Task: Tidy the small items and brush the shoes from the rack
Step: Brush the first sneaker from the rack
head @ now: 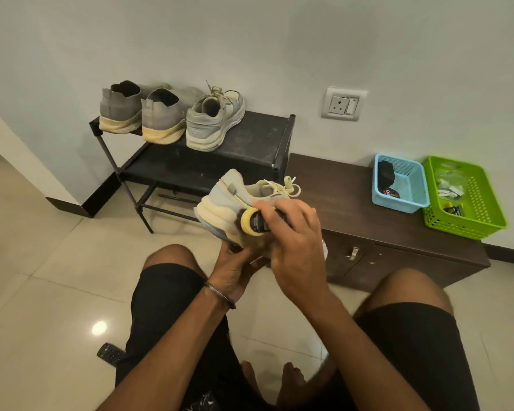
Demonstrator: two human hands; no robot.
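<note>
A pale grey sneaker (235, 197) with cream laces and a yellowed sole is held up in front of me, heel toward the rack. My left hand (235, 265) grips it from below, at the sole. My right hand (291, 232) holds a shoe brush (254, 222) with a yellow rim and dark label, its bristles pressed against the shoe's side. On the black rack's top shelf (258, 137) stand the matching sneaker (214, 123) and two grey slip-on shoes (143, 114).
A low brown cabinet (353, 209) stands right of the rack, carrying a blue basket (398, 185) and a green basket (463, 197) of small items. A remote control (110, 354) lies on the tiled floor by my left knee. A wall socket (343, 103) is above the cabinet.
</note>
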